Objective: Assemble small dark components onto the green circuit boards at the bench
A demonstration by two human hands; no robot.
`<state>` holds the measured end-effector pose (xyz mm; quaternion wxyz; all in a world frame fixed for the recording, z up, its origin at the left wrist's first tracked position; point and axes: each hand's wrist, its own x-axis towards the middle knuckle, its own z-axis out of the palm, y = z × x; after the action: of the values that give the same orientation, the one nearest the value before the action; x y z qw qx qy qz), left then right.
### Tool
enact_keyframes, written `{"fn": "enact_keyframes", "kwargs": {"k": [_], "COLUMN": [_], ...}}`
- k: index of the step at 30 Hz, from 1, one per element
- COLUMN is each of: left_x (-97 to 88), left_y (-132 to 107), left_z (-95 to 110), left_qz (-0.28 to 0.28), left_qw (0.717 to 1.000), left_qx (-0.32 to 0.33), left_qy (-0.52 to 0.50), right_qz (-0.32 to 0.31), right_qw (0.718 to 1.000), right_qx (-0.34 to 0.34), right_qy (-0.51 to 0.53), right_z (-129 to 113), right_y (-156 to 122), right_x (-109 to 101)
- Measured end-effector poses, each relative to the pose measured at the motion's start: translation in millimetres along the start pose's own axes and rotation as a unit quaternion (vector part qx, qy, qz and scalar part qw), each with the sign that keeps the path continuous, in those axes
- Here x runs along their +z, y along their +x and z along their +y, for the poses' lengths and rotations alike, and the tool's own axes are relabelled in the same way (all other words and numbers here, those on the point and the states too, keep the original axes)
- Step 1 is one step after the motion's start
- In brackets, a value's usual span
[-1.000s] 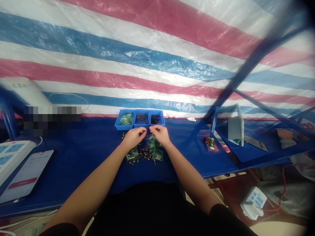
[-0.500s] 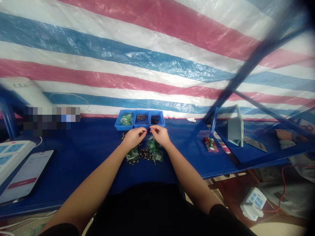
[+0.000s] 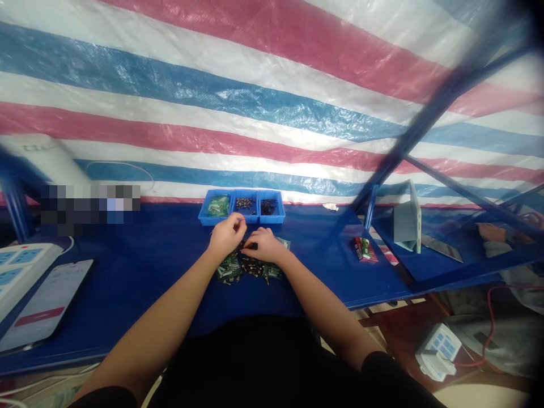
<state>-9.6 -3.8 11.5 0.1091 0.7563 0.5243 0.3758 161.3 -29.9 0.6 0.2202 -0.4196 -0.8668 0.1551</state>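
Note:
My left hand (image 3: 228, 234) is closed in a pinch just in front of the middle blue bin; whatever its fingertips hold is too small to name. Lower and to the right, my right hand (image 3: 263, 246) reaches down over the pile, its fingers bent together at the loose screws (image 3: 253, 266). Small green-tinted bags of metal parts (image 3: 229, 268) lie beside the screws, partly under my hands. Behind stand three joined blue bins: the left bin (image 3: 203, 216) holds green-tinted bags, the middle bin (image 3: 245, 219) brass-coloured screws, the right bin (image 3: 278, 219) dark screws.
A phone (image 3: 46, 303) and a white power strip (image 3: 25, 272) lie on the left of the blue table (image 3: 140, 272). To the right are a small red box (image 3: 364, 249), a blue metal post (image 3: 370, 208) and a tablet in a stand (image 3: 408, 221). Another person's hand (image 3: 491, 232) shows at far right.
My right hand has come away from the left and moved down toward me, onto the pile of screws and bags. The left hand has shifted slightly up. The right bin is uncovered.

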Motion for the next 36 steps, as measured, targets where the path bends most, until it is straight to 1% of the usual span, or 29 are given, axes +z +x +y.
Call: {"fn": "enact_keyframes", "kwargs": {"k": [6,9,13,21,24,26,28,30,32,34,36], "left_x": [1.6,1.0,0.2,-0.8,-1.0,-0.9,-0.6,-0.5,-0.6,-0.8,-0.8], "left_y": [0,0,0,0,0,0,0,0,0,0,-1], "left_z": [-2,-2,-2,0,0,-1,-1,-1,0,1,3], "left_qz": [-0.002,-0.002,0.001,-0.008,-0.009,-0.007,-0.006,-0.006,-0.015,-0.032,-0.055], "left_qw": [1.0,1.0,1.0,1.0,1.0,1.0,1.0,1.0,0.999,0.998,0.997], "left_qx": [-0.006,0.001,0.01,0.013,0.017,0.018,0.02,0.025,0.032,0.041,0.051], "left_qy": [0.002,0.0,-0.001,-0.006,-0.009,-0.009,-0.008,-0.01,-0.017,-0.025,-0.032], "right_qz": [0.003,0.011,0.036,0.015,0.024,0.051,0.102,0.167,0.219,0.235,0.234], "right_qw": [0.999,0.999,0.999,0.999,0.999,0.997,0.983,0.955,0.923,0.899,0.881], "right_qx": [0.033,0.03,0.027,0.028,0.024,0.027,0.046,0.084,0.121,0.13,0.128], "right_qy": [-0.028,-0.022,-0.008,-0.022,-0.001,0.053,0.142,0.229,0.294,0.345,0.39], "right_z": [-5,-6,-5,-5,-4,-2,1,5,9,12,14], "right_y": [2,3,2,3,2,2,3,5,8,10,11], "right_x": [7,7,4,6,4,3,2,2,2,3,4]}}
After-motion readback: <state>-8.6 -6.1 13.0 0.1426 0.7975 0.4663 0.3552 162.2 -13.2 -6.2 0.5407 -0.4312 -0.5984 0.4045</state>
